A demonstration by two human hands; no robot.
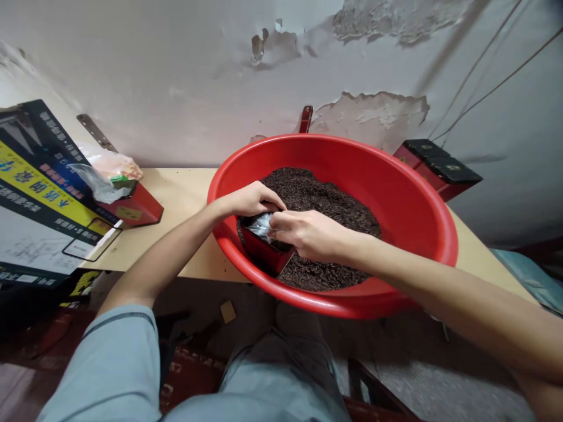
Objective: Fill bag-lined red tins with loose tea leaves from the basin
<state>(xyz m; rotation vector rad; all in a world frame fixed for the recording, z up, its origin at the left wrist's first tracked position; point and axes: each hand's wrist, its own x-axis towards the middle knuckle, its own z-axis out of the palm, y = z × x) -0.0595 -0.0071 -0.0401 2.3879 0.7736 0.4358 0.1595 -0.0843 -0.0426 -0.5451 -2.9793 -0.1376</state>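
Note:
A big red plastic basin [417, 199] sits on a wooden table, holding a heap of dark loose tea leaves [325, 199]. Inside its near-left side stands a small red box [264, 253] with a silvery foil bag [263, 224] in its mouth. My left hand [250, 199] grips the far edge of the bag and box. My right hand [310, 234] pinches the bag's near-right edge, resting on the leaves. The inside of the bag is hidden by my fingers.
A red box [136, 205] with crumpled plastic bags lies at left on the table [185, 217]. A large printed carton [39, 187] leans at far left. Dark red boxes [435, 164] stand behind the basin at right. A peeling wall is close behind.

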